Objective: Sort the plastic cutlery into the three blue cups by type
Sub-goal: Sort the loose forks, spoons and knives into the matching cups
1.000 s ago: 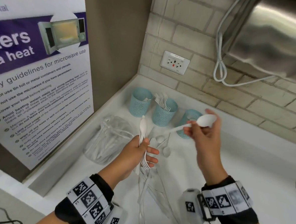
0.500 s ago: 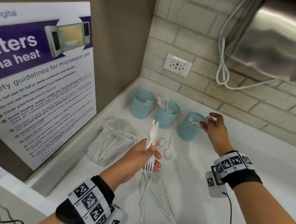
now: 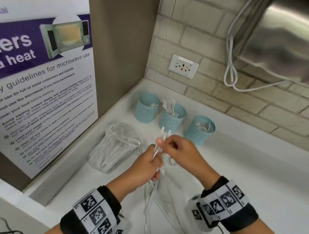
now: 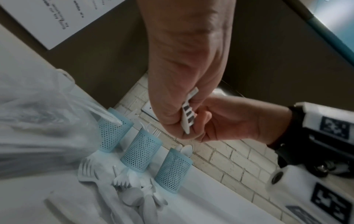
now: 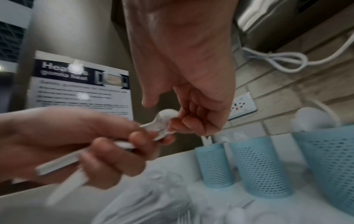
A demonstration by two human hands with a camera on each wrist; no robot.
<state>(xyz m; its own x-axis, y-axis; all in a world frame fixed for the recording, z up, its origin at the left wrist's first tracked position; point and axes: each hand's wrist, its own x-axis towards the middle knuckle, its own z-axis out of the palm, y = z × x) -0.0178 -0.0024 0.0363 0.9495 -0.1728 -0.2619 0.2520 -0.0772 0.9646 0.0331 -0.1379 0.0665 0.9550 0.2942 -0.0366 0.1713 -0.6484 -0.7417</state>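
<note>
Three blue mesh cups stand in a row by the back wall: the left cup (image 3: pixel 147 109), the middle cup (image 3: pixel 171 119) with forks, and the right cup (image 3: pixel 199 132) with spoons. In front of them my left hand (image 3: pixel 155 164) grips a bundle of white cutlery (image 3: pixel 161 135) by the handles. My right hand (image 3: pixel 163 143) meets it from the right. In the right wrist view the right hand's fingertips (image 5: pixel 184 122) pinch the bowl of a spoon (image 5: pixel 162 119) in that bundle. Loose cutlery (image 3: pixel 154 201) lies on the white counter below my hands.
A clear plastic bag (image 3: pixel 114 147) with more cutlery lies left of my hands. A microwave poster (image 3: pixel 38 80) leans on the left wall. Behind are a wall socket (image 3: pixel 183 66), a white cable (image 3: pixel 230 67) and a steel appliance (image 3: pixel 288 40).
My right hand carried a spoon to the right cup and left it there. It has come back to the bundle and now pinches another spoon. My left hand kept its grip.
</note>
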